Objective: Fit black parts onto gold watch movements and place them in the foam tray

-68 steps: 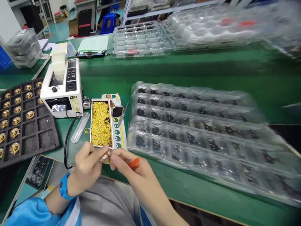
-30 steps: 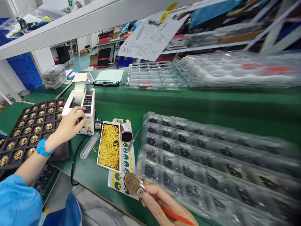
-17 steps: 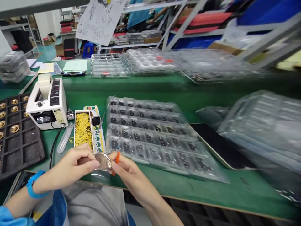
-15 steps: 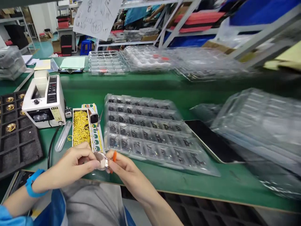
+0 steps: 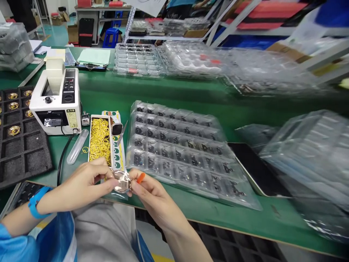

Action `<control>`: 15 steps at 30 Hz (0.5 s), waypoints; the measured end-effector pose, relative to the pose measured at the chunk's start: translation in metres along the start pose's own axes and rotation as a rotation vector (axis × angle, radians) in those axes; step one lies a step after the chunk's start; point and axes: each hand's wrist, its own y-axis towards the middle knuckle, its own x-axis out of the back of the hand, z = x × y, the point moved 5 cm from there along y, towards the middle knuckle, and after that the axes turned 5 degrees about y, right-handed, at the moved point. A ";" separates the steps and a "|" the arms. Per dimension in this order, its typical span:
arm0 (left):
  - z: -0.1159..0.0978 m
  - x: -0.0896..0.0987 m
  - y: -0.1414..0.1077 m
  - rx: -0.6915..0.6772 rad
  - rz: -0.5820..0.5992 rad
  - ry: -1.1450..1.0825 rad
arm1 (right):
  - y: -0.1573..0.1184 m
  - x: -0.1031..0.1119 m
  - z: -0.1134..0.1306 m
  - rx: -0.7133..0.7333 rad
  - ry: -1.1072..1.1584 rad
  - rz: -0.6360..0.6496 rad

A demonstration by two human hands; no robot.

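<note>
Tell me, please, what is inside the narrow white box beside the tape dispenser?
The white box is filled with small yellow rings. They cover its floor, so anything beneath them is hidden.

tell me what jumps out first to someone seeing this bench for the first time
The two hands at the near edge: the left hand and right hand pinch a small shiny round metal piece between them, an orange stick poking from the right fingers. Just beyond sit a box of yellow rings and a big clear plastic tray of small dark parts.
</note>
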 end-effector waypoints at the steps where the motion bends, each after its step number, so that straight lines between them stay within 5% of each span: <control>1: 0.000 0.000 0.000 0.003 0.000 0.002 | 0.000 0.000 -0.001 -0.003 0.003 0.008; 15: 0.004 -0.002 -0.001 0.035 -0.012 -0.011 | 0.001 0.000 -0.003 -0.031 -0.002 -0.013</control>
